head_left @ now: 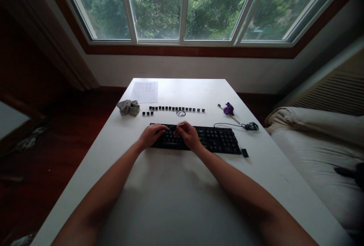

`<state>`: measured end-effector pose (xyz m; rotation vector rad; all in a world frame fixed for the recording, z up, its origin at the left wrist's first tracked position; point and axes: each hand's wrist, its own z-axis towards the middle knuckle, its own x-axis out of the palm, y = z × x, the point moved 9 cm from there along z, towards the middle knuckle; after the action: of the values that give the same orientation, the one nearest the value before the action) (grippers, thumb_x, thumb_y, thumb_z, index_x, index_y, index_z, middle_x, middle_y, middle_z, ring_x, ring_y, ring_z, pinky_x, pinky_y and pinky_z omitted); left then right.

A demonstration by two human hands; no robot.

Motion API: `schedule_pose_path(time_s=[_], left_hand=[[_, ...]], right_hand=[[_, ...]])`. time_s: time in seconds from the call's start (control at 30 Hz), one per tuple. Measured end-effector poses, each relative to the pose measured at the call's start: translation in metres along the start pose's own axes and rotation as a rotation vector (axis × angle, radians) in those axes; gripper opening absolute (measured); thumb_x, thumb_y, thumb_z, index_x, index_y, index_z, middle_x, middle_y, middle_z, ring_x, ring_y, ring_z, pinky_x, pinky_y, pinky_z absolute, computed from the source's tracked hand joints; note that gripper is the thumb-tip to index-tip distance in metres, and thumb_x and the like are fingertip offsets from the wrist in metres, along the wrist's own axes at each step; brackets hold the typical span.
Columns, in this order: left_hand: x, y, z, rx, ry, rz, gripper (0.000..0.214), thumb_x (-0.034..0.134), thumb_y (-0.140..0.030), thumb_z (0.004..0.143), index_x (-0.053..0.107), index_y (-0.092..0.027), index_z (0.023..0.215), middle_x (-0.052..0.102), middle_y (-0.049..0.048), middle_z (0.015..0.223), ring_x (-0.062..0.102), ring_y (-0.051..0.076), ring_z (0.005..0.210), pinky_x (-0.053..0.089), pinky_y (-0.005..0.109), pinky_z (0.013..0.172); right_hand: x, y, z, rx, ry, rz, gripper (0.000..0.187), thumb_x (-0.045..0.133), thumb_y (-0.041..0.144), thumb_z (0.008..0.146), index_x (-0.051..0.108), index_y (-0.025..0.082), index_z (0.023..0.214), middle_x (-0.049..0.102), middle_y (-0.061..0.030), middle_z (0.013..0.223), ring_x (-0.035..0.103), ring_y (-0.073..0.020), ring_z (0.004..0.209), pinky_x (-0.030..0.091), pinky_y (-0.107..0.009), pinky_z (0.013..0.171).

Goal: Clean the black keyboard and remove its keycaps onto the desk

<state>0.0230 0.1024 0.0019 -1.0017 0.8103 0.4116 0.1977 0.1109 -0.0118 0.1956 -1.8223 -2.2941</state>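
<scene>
A black keyboard [218, 139] lies across the white table in front of me. Over its left part is my left hand [153, 134], thumb and fingers drawn together near the upper keys; anything between them is too dark to make out. Close beside it, my right hand [188, 134] pinches a thin, pale thing [180, 125] whose kind I cannot tell. Both hands hide some of the keys. Beyond the keyboard, a row of loose black keycaps [176, 108] stretches across the table, and a shorter row of keycaps [148, 113] sits at its left.
A small shiny round thing [181, 113] lies behind my hands. A crumpled grey cloth [128, 108] and a paper sheet [145, 92] are at left. At right are a purple cloth [228, 109], a thin brush [233, 119], the coiled cable [250, 126] and a small black piece [245, 153].
</scene>
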Motion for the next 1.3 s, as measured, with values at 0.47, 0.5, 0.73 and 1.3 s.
schedule_pose_path(time_s=[0.47, 0.5, 0.73, 1.3], left_hand=[[0.001, -0.008, -0.003, -0.037, -0.074, 0.209, 0.029, 0.052, -0.022, 0.094, 0.071, -0.031, 0.115, 0.064, 0.0038, 0.107, 0.064, 0.018, 0.086, 0.051, 0.03, 0.079], [0.0, -0.007, -0.003, -0.037, -0.075, 0.209, 0.029, 0.053, -0.022, 0.093, 0.072, -0.031, 0.113, 0.063, 0.0037, 0.106, 0.064, 0.018, 0.086, 0.051, 0.03, 0.079], [-0.013, -0.005, -0.003, -0.057, -0.179, 0.116, 0.03, 0.058, -0.027, 0.091, 0.069, -0.029, 0.12, 0.061, 0.0043, 0.111, 0.064, 0.017, 0.089, 0.053, 0.031, 0.086], [-0.043, 0.006, -0.008, -0.004, -0.444, 0.086, 0.027, 0.056, -0.025, 0.093, 0.073, -0.026, 0.115, 0.062, 0.0058, 0.11, 0.061, 0.02, 0.104, 0.052, 0.034, 0.095]], right_hand=[[0.007, -0.009, 0.0, -0.004, 0.053, -0.026, 0.033, 0.066, 0.054, 0.086, 0.059, 0.023, 0.097, 0.071, -0.0012, 0.074, 0.072, -0.0202, 0.07, 0.059, -0.033, 0.065], [0.007, -0.008, 0.0, -0.007, 0.052, -0.032, 0.034, 0.066, 0.054, 0.086, 0.059, 0.023, 0.098, 0.071, -0.0013, 0.074, 0.072, -0.0202, 0.07, 0.059, -0.033, 0.065], [0.004, -0.008, -0.001, -0.015, 0.029, 0.004, 0.034, 0.066, 0.054, 0.086, 0.06, 0.023, 0.098, 0.072, -0.0025, 0.075, 0.071, -0.0201, 0.069, 0.059, -0.033, 0.066], [0.0, -0.004, 0.011, -0.101, -0.038, 0.022, 0.023, 0.062, 0.041, 0.091, 0.062, 0.021, 0.102, 0.075, -0.0048, 0.086, 0.072, -0.0176, 0.071, 0.058, -0.031, 0.067]])
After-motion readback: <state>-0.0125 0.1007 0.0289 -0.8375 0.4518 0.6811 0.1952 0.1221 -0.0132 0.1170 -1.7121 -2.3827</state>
